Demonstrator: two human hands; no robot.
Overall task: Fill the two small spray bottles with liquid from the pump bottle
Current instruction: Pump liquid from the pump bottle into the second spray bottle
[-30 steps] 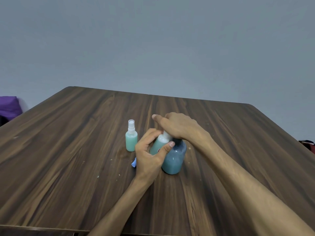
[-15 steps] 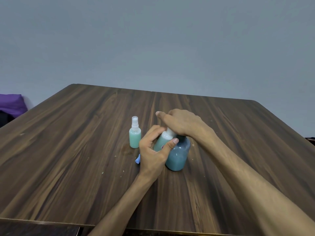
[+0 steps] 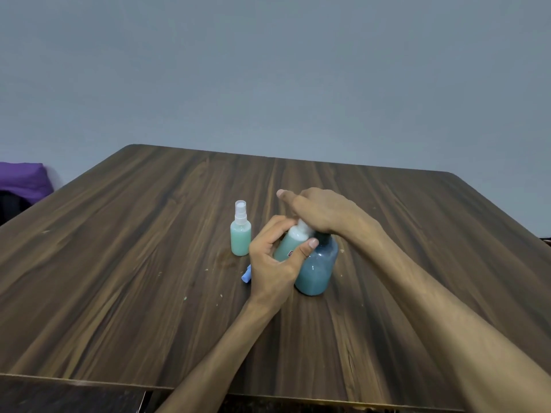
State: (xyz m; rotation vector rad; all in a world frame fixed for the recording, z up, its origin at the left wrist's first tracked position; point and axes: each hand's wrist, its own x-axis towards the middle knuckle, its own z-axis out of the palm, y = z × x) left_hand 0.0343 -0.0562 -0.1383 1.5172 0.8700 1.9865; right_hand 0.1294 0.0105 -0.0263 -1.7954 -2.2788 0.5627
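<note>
One capped spray bottle (image 3: 240, 237) stood full at nine o'clock. The left hand (image 3: 275, 263) gripped the second bottle (image 3: 290, 244), tilted against the pump bottle (image 3: 317, 271), while the right hand (image 3: 323, 211) pressed flat-fingered on the pump; filling looked nearly done.

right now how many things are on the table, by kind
Small spray bottles: 2, a capped one standing alone and one gripped by the left hand
Pump bottles: 1, blue-green, with the right hand over its top
Small blue items: 1, partly hidden behind the left hand; what it is cannot be told
Total: 4
</note>
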